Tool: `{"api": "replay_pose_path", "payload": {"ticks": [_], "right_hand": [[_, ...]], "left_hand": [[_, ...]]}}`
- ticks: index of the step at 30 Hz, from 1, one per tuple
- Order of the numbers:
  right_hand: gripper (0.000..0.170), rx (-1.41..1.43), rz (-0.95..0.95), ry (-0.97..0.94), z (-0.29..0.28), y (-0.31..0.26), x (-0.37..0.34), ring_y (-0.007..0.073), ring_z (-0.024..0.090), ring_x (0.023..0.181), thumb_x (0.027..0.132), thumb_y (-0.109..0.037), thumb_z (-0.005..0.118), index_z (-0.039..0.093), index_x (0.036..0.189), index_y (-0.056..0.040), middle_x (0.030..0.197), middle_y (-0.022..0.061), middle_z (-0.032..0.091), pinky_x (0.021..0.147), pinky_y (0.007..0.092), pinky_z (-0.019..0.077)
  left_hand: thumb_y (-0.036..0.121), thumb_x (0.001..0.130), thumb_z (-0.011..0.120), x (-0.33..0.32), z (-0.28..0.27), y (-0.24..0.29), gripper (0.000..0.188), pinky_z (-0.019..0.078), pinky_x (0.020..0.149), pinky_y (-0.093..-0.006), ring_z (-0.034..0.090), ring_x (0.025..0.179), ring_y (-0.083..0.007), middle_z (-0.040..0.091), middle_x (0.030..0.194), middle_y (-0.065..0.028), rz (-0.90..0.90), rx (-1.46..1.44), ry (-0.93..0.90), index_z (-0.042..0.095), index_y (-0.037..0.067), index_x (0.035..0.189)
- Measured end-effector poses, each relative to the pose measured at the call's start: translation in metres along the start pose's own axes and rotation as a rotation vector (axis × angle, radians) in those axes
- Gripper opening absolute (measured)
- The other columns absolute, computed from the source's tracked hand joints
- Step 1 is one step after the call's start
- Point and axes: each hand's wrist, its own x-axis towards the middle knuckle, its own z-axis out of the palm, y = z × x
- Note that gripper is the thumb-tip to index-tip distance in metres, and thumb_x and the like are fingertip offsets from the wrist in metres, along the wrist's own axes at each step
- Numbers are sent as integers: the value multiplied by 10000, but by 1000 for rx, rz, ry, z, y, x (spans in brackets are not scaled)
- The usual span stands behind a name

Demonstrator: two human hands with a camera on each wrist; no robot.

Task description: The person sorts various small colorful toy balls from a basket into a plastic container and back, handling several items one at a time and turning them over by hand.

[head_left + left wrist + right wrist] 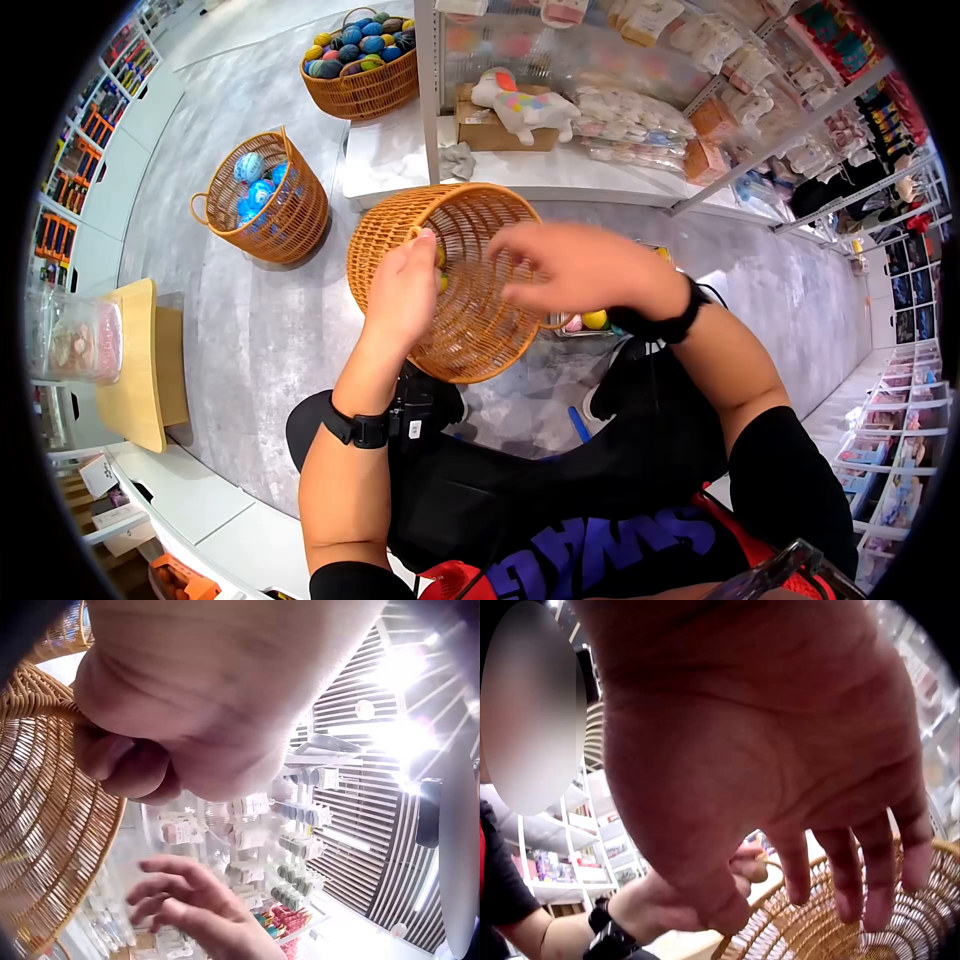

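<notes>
A wicker basket (385,225) lies tilted, its mouth toward the right and the person. The left hand (403,285) grips its near-left rim or handle; the left wrist view shows the curled fingers of the left hand (202,697) beside the basket (52,795). Yellow items (441,283) show inside, just past the left hand. The right hand (575,265), slightly blurred, hovers over the right side of the mouth. In the right wrist view, the fingers of the right hand (765,750) hang spread above the basket (795,922), with nothing held.
Another wicker basket (310,205) with blue balls stands on the floor at left; a wider one (365,95) full of multicoloured balls is behind. Right of the tilted basket, a low container holds a yellow ball (595,319) and others. Shelves (560,180) run along the back.
</notes>
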Motion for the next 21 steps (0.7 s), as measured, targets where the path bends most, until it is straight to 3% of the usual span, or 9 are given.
{"api": "replay_pose_path", "payload": {"ticks": [3,5,6,7,8,9,11,17,21], "right_hand": [[683,-246,12,-359,55,-10,44,366,709,1160,880,-443,746,610,1449,-90,1305,192,696,972,484,564],[672,-482,257,-513,86,-28,78,343,704,1200,866,-401,752,625,1463,-121,1318,153,711,967,470,577],[670,-509,236,-604,96,-21,93,325,708,1204,854,-379,751,629,1461,-120,1357,132,698,963,465,582],[669,-534,215,-696,119,-1,111,308,711,1209,842,-356,751,634,1458,-120,1396,111,686,960,460,588],[728,-414,29,-247,228,105,138,321,588,1374,721,-392,846,695,1386,-138,1455,171,651,1115,432,471],[725,-464,184,-575,220,90,130,319,590,1370,721,-396,845,698,1382,-137,1454,170,651,1110,432,474],[720,-428,259,-743,241,96,130,316,596,1360,721,-403,845,702,1375,-137,1451,168,653,1099,431,480],[705,-358,393,-967,286,120,104,307,611,1331,722,-424,843,715,1352,-135,1444,161,657,1066,428,498],[696,-323,452,-1049,297,129,95,300,621,1312,723,-438,842,724,1337,-134,1440,156,660,1044,426,510]], "left_hand": [[376,1126,437,-2,1,1,494,431,631,-356,499,629,-145,535,664,-8,6,75,-40,586,33,802],[347,1130,455,-6,6,-2,437,252,480,-297,323,502,-62,401,591,57,106,25,-29,561,101,785],[395,1068,424,-12,3,6,543,493,788,-461,640,767,-351,673,776,-191,95,174,-33,629,-73,883],[395,1068,424,-16,3,4,543,493,788,-461,640,767,-351,673,776,-191,93,154,-16,629,-73,883],[402,1063,417,-19,6,3,556,503,810,-467,661,804,-383,688,809,-221,277,249,-31,639,-76,886],[408,1058,409,-21,10,4,569,512,832,-473,683,840,-414,702,841,-252,460,351,-44,650,-79,889],[409,1050,405,-50,8,47,580,521,887,-499,698,911,-459,704,890,-306,113,275,-189,673,-82,896],[342,1020,479,-57,1,41,454,501,733,-477,605,717,-391,612,741,-233,205,305,-183,591,-62,847],[332,986,491,-47,4,33,449,510,789,-518,645,801,-467,647,808,-295,199,327,-145,618,-80,861]]}}
